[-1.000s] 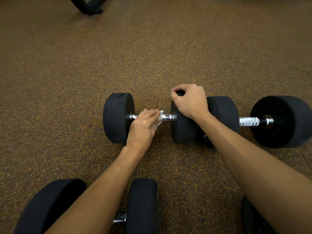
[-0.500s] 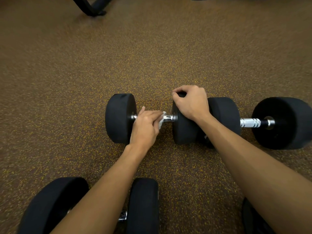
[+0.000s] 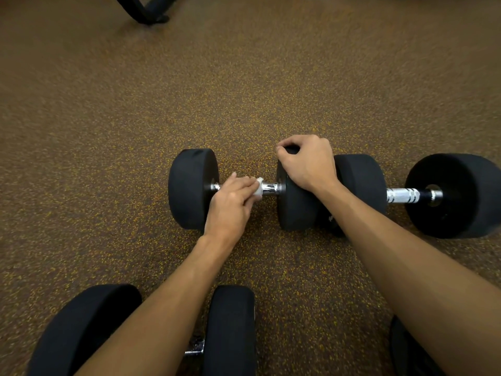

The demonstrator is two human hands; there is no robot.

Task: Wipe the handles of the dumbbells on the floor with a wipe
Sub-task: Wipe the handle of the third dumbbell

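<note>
**Wipe [image 3: 259,187] held on the middle dumbbell's bar**

The left hand [image 3: 230,202] lies over the chrome handle [image 3: 271,188] of the middle dumbbell [image 3: 192,188]. Its fingers are curled across the bar with the white wipe bunched beneath them. A crumpled corner of the wipe shows at the fingertips, toward the right end of the bar, and a short bare stretch of chrome shows between it and the right-side head.

The right hand [image 3: 307,164] grips that head from above, fingers curled over its top edge. The two hands are apart, one on the bar and one on the weight.

The middle dumbbell lies on the speckled rubber floor [image 3: 244,77], its bar running left to right. Just beside it on the right lies a second dumbbell [image 3: 458,196], roughly in line with it, its knurled chrome bar [image 3: 402,195] uncovered.

Nearer the camera, a third dumbbell [image 3: 233,329] lies under the left forearm, with only a sliver of its handle showing. A dark rounded shape [image 3: 406,351] at the bottom right is cut off by the right forearm. It cannot be identified.

A black curved equipment base [image 3: 146,9] sits at the top edge.
</note>
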